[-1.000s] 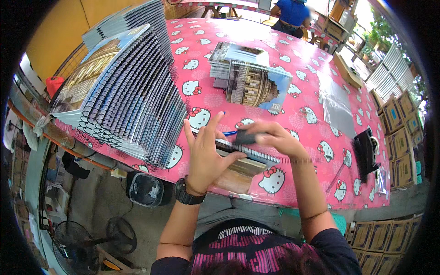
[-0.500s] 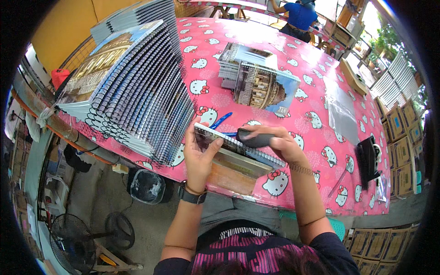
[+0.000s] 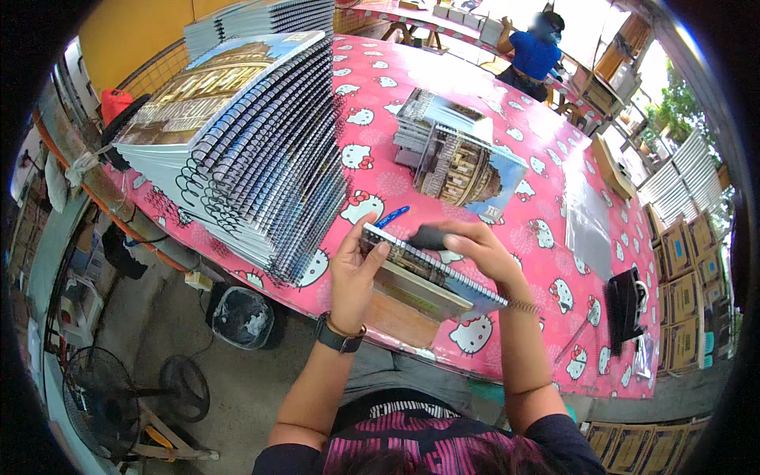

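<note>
My left hand (image 3: 354, 265) grips the left end of a spiral-bound notebook (image 3: 412, 260), thumb on the near face. Its wire-edged spine is uppermost, tilted down to the right. Loose coil (image 3: 524, 306) sticks out past the right end, by my right wrist. My right hand (image 3: 484, 249) is closed on a dark, rounded pad-like object (image 3: 430, 237), held at the notebook's spine; its exact kind is unclear. Below the notebook is a wooden block (image 3: 400, 317) with a pale ledge. A blue pen (image 3: 392, 216) lies just beyond my left fingers.
A tall stack of spiral notebooks (image 3: 261, 150) stands at the left, and a smaller pile (image 3: 467, 166) lies ahead. Clear plastic sheets (image 3: 587, 226) and a black brush-like item (image 3: 625, 309) are at the right. A bin (image 3: 241, 317) and fan (image 3: 103, 400) stand on the floor. Another person (image 3: 534, 55) works far off.
The dark object in my right hand has slid along the spine toward the notebook's left end. The whole view has shifted slightly. My left hand keeps its grip.
</note>
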`<state>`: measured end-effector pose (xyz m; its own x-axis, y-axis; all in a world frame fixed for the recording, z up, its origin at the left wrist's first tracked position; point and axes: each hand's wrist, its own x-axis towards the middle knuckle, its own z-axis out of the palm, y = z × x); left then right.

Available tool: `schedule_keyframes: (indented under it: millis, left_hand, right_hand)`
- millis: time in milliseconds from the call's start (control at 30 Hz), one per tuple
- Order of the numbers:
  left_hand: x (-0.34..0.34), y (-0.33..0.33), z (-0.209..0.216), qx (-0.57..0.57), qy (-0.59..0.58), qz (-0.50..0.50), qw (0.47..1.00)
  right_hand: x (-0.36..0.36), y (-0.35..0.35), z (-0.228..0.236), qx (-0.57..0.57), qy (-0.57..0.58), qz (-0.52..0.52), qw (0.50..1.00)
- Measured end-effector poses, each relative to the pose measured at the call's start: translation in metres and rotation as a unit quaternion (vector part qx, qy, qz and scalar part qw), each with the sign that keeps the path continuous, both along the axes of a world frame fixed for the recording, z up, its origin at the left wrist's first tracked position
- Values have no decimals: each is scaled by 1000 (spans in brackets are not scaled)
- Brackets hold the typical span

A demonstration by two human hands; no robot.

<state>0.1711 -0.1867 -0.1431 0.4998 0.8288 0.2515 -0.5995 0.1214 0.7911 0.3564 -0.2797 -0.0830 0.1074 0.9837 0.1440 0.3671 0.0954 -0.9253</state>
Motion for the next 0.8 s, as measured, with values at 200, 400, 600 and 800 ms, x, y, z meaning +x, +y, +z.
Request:
schedule_keyframes:
  millis: [200, 400, 600, 800]
  left_hand:
    - [3, 3, -5, -17, -12, -19, 1000]
    - [3, 6, -13, -44, -32, 1, 999]
    - [3, 5, -17, -42, -22, 12, 999]
    - [7, 7, -15, -42, -19, 13, 999]
  right_hand:
    - [13, -3, -8, 2, 101, 51, 994]
    - [7, 7, 1, 47, 57, 78, 994]
    - [-2, 15, -2, 31, 98, 16, 995]
    - [18, 19, -17, -27, 92, 64, 993]
